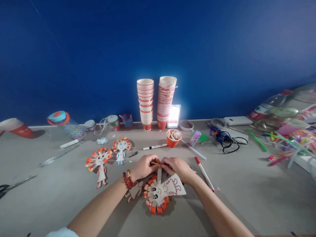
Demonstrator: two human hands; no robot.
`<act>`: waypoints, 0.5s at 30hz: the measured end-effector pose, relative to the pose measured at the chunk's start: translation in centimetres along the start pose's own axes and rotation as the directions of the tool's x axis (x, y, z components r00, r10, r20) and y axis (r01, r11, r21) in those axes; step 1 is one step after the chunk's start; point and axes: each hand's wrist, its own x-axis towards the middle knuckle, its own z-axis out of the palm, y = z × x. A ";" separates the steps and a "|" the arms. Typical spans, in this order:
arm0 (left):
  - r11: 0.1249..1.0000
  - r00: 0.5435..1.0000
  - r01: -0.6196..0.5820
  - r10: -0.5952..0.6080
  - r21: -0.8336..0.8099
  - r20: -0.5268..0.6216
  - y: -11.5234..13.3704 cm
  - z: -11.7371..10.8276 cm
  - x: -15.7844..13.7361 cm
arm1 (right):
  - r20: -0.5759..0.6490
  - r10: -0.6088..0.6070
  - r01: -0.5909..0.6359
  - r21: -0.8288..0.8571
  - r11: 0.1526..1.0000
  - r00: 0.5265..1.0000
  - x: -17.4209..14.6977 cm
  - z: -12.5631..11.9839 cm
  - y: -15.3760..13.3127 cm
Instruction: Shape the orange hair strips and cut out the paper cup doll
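A paper cup doll (158, 193) lies before me, with a drawn smiling face, curled orange-and-white strips round its head and a red-outlined dress on its flap. One uncurled strip points up to my fingers. My left hand (145, 167) and my right hand (178, 168) are closed and meet at the end of that strip, pinching its orange tip; a thin stick-like edge shows between them. A red bead bracelet (128, 179) is on my left wrist. Under that wrist lies a paper dress cutout (135, 191), partly hidden. Two finished-looking dolls, one red (101, 172) and one blue (120, 156), lie to the left.
Behind my hands stand two tall paper cup stacks (145, 105) and an orange cup of scraps (173, 142). A red marker (204, 173) lies right, a black marker (155, 146) ahead, scissors (18, 186) far left. A glue gun (221, 135) with its cord sits back right.
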 end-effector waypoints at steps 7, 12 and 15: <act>1.000 1.000 0.009 -0.009 -0.007 0.017 0.3 -0.1 0.0 | -0.051 -0.027 0.029 0.037 0.999 0.998 -0.1 0.3 0.1; 0.999 0.999 0.014 -0.012 -0.051 0.040 0.2 0.0 -0.1 | -0.088 -0.050 0.053 0.040 0.998 0.995 -0.1 0.5 0.1; 0.998 0.999 0.026 -0.025 -0.053 0.022 -0.1 0.1 0.0 | -0.097 -0.056 0.058 0.024 0.998 0.994 -0.1 0.4 0.0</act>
